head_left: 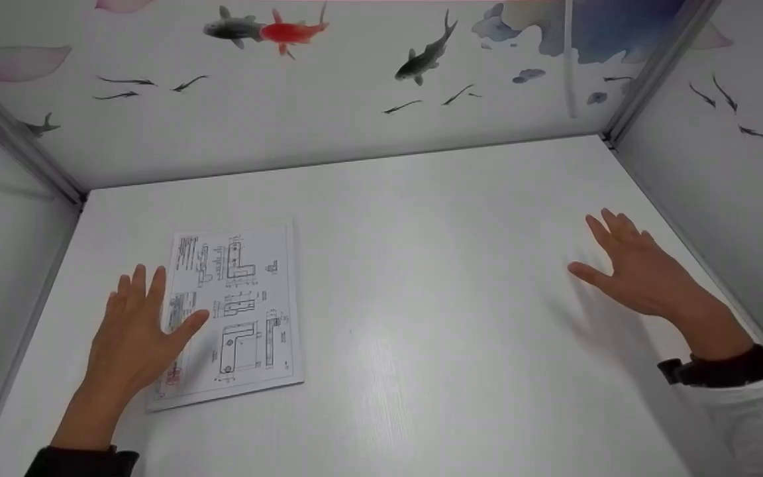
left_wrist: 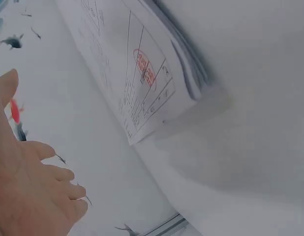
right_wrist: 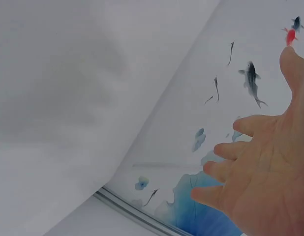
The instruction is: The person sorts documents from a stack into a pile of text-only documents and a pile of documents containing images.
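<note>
A stack of paper sheets (head_left: 249, 358) lies on the left part of the white table, its top sheet printed with technical line drawings and a red stamp. Over its left edge my left hand (head_left: 133, 341) hovers, fingers straight and thumb spread, holding nothing. The left wrist view shows the stamped corner of the papers (left_wrist: 147, 93) and the layered sheet edges, with the left hand (left_wrist: 34, 191) raised apart from them. On the far right, my right hand (head_left: 646, 271) is held above the table with fingers extended and nothing in it. Its palm side (right_wrist: 265, 162) appears in the right wrist view.
The white tabletop (head_left: 434, 298) is enclosed by a back panel (head_left: 328, 112) painted with fish and by side panels, the right one (head_left: 719, 172) close to my right hand. Metal posts (head_left: 660, 66) stand at the back corners. Dark bands (head_left: 726, 368) circle both wrists.
</note>
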Motion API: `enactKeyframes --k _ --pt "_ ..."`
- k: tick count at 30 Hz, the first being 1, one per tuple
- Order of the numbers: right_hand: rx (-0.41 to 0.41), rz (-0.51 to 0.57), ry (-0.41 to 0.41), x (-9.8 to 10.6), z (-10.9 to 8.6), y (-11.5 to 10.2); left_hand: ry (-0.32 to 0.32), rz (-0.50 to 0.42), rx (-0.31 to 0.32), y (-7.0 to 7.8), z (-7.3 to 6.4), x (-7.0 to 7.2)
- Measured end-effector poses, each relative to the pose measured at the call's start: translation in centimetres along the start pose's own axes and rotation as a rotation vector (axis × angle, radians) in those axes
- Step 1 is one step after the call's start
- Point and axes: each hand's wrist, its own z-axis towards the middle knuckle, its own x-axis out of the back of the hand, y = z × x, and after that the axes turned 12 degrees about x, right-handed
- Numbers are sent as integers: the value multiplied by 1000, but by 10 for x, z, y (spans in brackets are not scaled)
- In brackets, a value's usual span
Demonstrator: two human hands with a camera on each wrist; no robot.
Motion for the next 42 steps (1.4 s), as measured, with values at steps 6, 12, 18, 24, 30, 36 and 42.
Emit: enactKeyframes --k 6,12,18,24,30,36,42 --pt "7 9 -13 -5 1 -3 -54 -46 143 1 0 -12" --pt "22 22 -19 -10 6 -6 -111 -61 280 0 0 -20" --pt "24 29 -35 -15 7 -7 -204 -66 357 -1 -1 -23" --pt "13 39 -45 -16 5 -7 -217 -99 403 3 1 -25" --pt "13 48 -44 -16 4 -6 -142 -166 402 8 0 -24" --pt "-5 77 -63 -15 3 -9 -5 -208 350 7 -1 -22" --pt "11 71 -68 -15 3 -9 33 -337 378 7 -5 -21"
